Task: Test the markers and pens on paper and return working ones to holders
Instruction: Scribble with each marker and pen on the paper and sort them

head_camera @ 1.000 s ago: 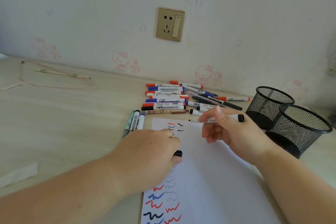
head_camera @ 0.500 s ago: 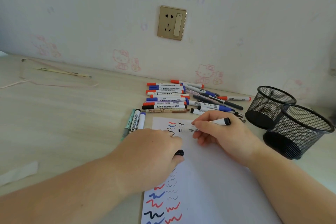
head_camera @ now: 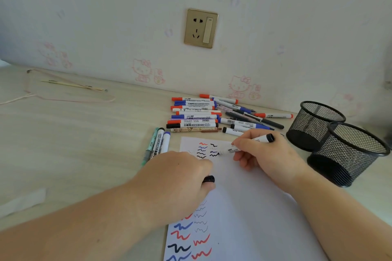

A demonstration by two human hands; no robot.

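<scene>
Red, blue and black squiggles are covering the white paper sheet (head_camera: 244, 207), black ink is showing just off the gripped white black-ended marker (head_camera: 247, 145), and two black wire-mesh pen holders (head_camera: 347, 154) are sitting right of it.

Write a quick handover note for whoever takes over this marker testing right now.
Right hand holds an uncapped black marker, tip on the paper beside the top squiggles.
Left hand rests on the paper and grips the black cap.
Done: many red, blue and black squiggles on the paper; three pens lie left of it.
Left: a pile of markers waits behind the paper; no pen shows in either mesh holder, near one included. Cap this marker, then sort.
</scene>
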